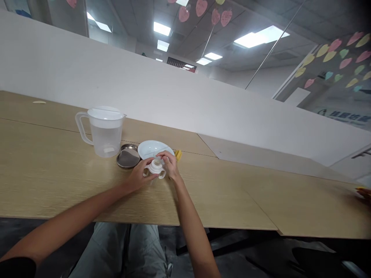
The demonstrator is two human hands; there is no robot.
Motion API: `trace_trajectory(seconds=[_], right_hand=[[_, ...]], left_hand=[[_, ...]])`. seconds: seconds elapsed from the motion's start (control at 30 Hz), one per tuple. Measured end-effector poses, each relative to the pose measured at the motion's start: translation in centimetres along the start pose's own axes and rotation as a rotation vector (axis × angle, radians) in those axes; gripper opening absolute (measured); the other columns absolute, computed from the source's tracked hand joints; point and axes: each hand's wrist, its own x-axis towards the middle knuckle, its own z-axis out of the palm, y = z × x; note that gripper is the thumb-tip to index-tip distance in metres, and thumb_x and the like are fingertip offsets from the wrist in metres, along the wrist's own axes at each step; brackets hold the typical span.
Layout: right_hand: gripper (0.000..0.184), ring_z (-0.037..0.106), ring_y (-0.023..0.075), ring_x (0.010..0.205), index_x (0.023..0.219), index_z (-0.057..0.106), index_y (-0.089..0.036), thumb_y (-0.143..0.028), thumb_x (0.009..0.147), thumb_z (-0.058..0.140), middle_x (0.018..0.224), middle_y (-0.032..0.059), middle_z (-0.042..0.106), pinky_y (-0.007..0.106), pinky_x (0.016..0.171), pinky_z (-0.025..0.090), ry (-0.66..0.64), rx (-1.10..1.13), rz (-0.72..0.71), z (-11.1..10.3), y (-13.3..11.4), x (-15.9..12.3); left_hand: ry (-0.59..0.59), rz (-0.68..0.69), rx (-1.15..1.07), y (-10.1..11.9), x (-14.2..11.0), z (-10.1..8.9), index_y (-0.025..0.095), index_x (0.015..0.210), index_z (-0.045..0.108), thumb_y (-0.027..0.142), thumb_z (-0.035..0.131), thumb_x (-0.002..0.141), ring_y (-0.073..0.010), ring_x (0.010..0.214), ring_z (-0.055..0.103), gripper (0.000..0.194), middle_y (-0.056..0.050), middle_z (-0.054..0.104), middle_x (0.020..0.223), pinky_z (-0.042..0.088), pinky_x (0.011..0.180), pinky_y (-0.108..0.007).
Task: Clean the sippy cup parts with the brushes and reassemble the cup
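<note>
My left hand (142, 173) is closed around the side of a small baby bottle (157, 166) with white handles and a white collar. Its lower part looks clear and is hard to make out. At the bottle's top, the fingers of my right hand (169, 162) pinch a small clear piece (157, 158), perhaps a cap or nipple; blur hides its exact kind. Just behind both hands lies a white plate (149, 146) with a thin clear item on it. A round metal dish (128, 156) sits to the left of my left hand.
A clear plastic pitcher (106, 135) with a white lid stands at the left, its handle pointing left. Something yellow (178, 155) lies by the plate's right edge. A white wall (145, 92) runs behind the wooden table (226, 193). An orange object (363, 192) shows at the far right.
</note>
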Motion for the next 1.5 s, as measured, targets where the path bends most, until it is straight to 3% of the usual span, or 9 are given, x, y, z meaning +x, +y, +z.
trace_trajectory(seconds=[0.27,0.47,0.6,0.73,0.8,0.93,1.03,1.17,1.5], right_hand=[[0.034,0.047,0.0121,0.064,0.074,0.055,-0.021,-0.039,0.057,0.078,0.069,-0.0055,0.051,0.024,0.059,0.039,-0.154,0.016,0.203,1.3,-2.3,-0.1],[0.036,0.057,0.0181,0.085,0.076,0.066,-0.019,-0.034,0.049,0.084,0.085,0.0005,0.061,0.030,0.078,0.044,-0.211,0.069,0.201,0.7,-1.5,0.2],[0.041,0.059,0.0197,0.092,0.083,0.068,-0.020,-0.031,0.048,0.086,0.091,0.0017,0.064,0.031,0.084,0.044,-0.274,0.193,0.222,-0.1,-0.9,0.2],[0.070,0.061,0.0193,0.096,0.112,0.059,-0.027,-0.025,0.048,0.087,0.098,0.0004,0.068,0.033,0.089,0.045,-0.351,0.368,0.280,-2.0,0.4,0.2],[0.072,0.059,0.0192,0.102,0.118,0.055,-0.028,-0.025,0.052,0.084,0.105,0.0021,0.068,0.034,0.091,0.044,-0.250,0.348,0.280,-3.0,1.2,0.3],[0.035,0.060,0.0173,0.090,0.102,0.061,-0.023,-0.039,0.072,0.070,0.099,0.0045,0.068,0.033,0.084,0.046,0.063,0.313,0.320,-4.0,1.9,0.5],[0.035,0.059,0.0171,0.087,0.104,0.062,-0.023,-0.043,0.077,0.065,0.093,0.0039,0.067,0.032,0.082,0.046,-0.076,0.361,0.289,-3.1,0.8,0.5],[0.052,0.057,0.0184,0.093,0.104,0.063,-0.023,-0.035,0.057,0.082,0.102,0.0021,0.063,0.032,0.086,0.045,-0.397,0.225,0.256,-1.5,-1.2,0.2],[0.043,0.059,0.0162,0.090,0.101,0.067,-0.024,-0.026,0.060,0.083,0.099,0.0015,0.064,0.029,0.084,0.047,-0.280,0.431,0.267,-2.4,-1.2,0.1]], left_hand=[[-0.085,-0.030,-0.015,0.1,0.6,-0.6,0.017,0.137,0.035,0.042,0.071,0.075,-0.0239,0.108,0.062,0.075,-0.012,0.063,0.119,0.049,0.093,-0.037],[-0.102,-0.045,-0.044,0.2,0.6,-0.6,0.016,0.135,0.036,0.043,0.069,0.076,-0.0248,0.113,0.060,0.073,-0.013,0.061,0.124,0.050,0.092,-0.037],[-0.123,-0.048,-0.053,0.3,0.6,-0.7,0.017,0.136,0.036,0.044,0.068,0.077,-0.0260,0.115,0.058,0.072,-0.013,0.060,0.125,0.049,0.095,-0.039],[-0.140,-0.042,-0.046,0.4,0.5,-1.0,0.016,0.136,0.035,0.045,0.066,0.078,-0.0259,0.114,0.059,0.072,-0.014,0.060,0.126,0.049,0.095,-0.039],[-0.136,-0.054,-0.045,0.5,0.5,-1.1,0.015,0.136,0.036,0.046,0.067,0.078,-0.0256,0.112,0.060,0.073,-0.015,0.061,0.123,0.050,0.093,-0.037],[-0.149,-0.074,-0.045,0.8,0.4,-1.2,0.015,0.138,0.034,0.044,0.068,0.077,-0.0257,0.113,0.060,0.076,-0.015,0.062,0.122,0.049,0.093,-0.038],[-0.147,-0.072,-0.048,0.9,0.4,-1.1,0.015,0.139,0.032,0.044,0.067,0.077,-0.0258,0.113,0.060,0.077,-0.015,0.062,0.122,0.049,0.094,-0.039],[-0.136,-0.066,-0.074,0.9,0.4,-0.9,0.014,0.140,0.032,0.044,0.067,0.078,-0.0263,0.112,0.060,0.078,-0.016,0.061,0.124,0.049,0.094,-0.040],[-0.146,-0.090,-0.030,1.1,0.3,-1.1,0.016,0.139,0.034,0.043,0.067,0.078,-0.0247,0.110,0.061,0.075,-0.014,0.062,0.123,0.048,0.093,-0.039]])
